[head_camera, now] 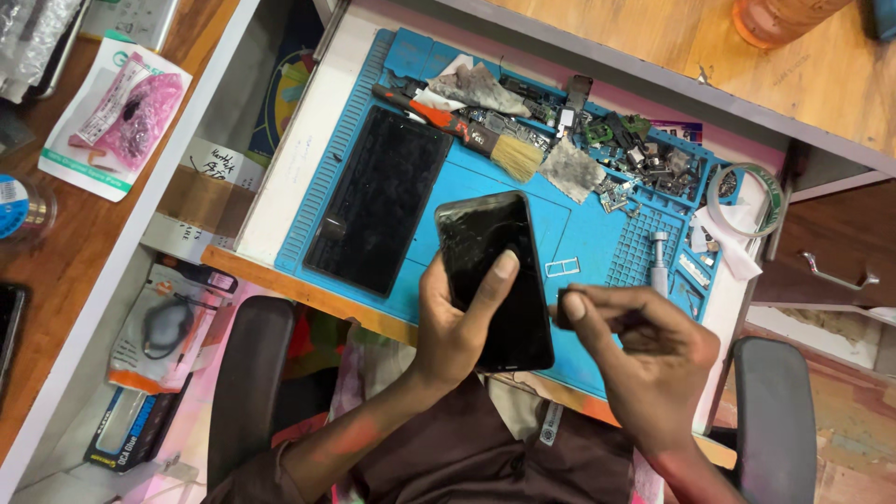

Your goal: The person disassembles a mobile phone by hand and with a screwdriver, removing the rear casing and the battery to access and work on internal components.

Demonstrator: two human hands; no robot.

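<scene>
L hand point(455, 322) under phone point(493, 280)

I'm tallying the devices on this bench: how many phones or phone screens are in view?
2 for certain: a phone held in the left hand, and a larger dark screen lying flat on the blue mat. A dark device at the left edge may be a third.

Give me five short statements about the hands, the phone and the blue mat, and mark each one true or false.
1. The left hand holds a black phone with its thumb on the screen. True.
2. The right hand lies flat on the blue mat. False: it is raised beside the phone, fingers pinched on something small and dark.
3. A brush lies on the mat. True.
4. The dark panel is in the right hand. False: it lies on the mat.
5. A tape roll sits at the mat's right edge. True.
</scene>
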